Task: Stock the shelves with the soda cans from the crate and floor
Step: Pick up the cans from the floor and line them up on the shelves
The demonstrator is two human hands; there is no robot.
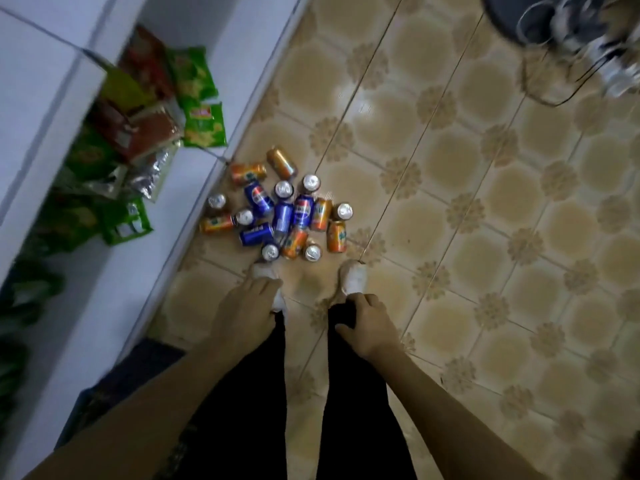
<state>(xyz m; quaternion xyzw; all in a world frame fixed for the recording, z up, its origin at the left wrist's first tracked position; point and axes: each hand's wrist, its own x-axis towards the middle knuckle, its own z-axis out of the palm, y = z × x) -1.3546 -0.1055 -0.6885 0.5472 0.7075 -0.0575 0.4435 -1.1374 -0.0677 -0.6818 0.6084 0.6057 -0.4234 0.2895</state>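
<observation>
Several soda cans (277, 211), blue and orange, lie in a loose pile on the tiled floor just ahead of my feet; some stand upright, others lie on their sides. My left hand (246, 306) hangs above my left shoe with loosely curled fingers and holds nothing. My right hand (369, 325) hangs over my right leg, fingers also loosely bent, empty. Both hands are well short of the cans. White shelves (207, 157) run along the left, close to the pile. No crate is visible.
The shelves carry green and red snack bags (194, 98). A dark round object with wire parts (568, 32) stands on the floor at the top right. A dark mat (145, 368) lies by the shelf base at the lower left. Patterned floor tiles (485, 237) stretch to the right.
</observation>
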